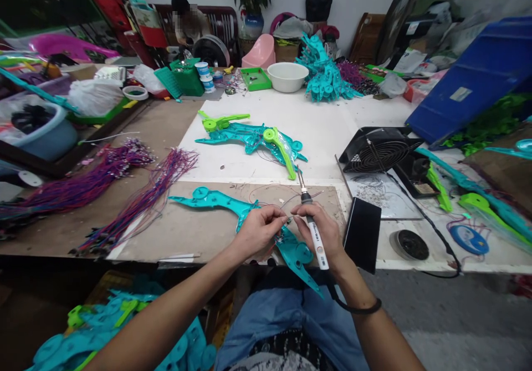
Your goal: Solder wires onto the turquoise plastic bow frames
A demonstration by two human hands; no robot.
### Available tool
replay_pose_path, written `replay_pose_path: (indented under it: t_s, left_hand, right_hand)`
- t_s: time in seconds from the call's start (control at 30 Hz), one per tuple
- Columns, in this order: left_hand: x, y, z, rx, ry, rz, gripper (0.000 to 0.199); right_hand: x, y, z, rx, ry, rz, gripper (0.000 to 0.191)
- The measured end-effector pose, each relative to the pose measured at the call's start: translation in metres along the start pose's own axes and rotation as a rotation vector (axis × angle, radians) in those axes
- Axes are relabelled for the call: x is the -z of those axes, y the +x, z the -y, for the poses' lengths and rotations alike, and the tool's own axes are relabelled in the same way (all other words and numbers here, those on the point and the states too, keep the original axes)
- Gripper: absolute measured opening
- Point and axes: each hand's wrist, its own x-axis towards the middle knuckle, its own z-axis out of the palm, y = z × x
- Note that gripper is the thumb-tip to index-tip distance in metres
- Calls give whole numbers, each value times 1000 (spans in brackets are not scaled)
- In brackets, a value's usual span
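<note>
Patterned clothing [286, 351]: lying closest to the camera, filling the bottom edge below one pair of blue jeans [249, 321].
Pile of turquoise parts [62, 354]: sitting low at the left, below the tabletop [155, 118], mixing with lime pieces, overlapping too much for counting.
Left hand [262, 228]: pressing thumb and fingers together at the tips; cannot tell on what.
Right hand [322, 228]: clasping one soldering iron [317, 246], reaching thumb and finger almost to the left fingertips.
Wire bundles [149, 202], two: lying side by side at the left, fanning out in red, blue and purple.
Lime pieces [282, 152], two: resting farther back on a turquoise body [249, 135].
Right side, one of each: standing black fan [380, 150], lying black slab [362, 232], round tin [411, 244], blue disc [469, 239].
Far side, one of each: sitting white bowl [287, 77] beside green tray [255, 79].
Turquoise shell [224, 200], one: lying slantwise beneath the hands, jutting past the near edge toward the jeans, tapering to a point at both ends, bearing a round disc near each.
Soldering iron: showing a white handle and dark grip, pointing its slim metal tip away from the lap, trailing a black cord across the forearm.
</note>
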Motion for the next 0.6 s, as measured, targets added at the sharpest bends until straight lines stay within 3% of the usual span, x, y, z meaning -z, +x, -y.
replay_pose_path:
  t_s: [0.23, 0.6]
  left_hand:
    - [3, 0, -2, -11, 25, 13, 24]
    - [-6, -1, 7, -131, 174, -97, 20]
  right_hand:
    - [1, 2, 2, 66, -14, 67, 19]
    - [-11, 10, 7, -5, -114, 3, 17]
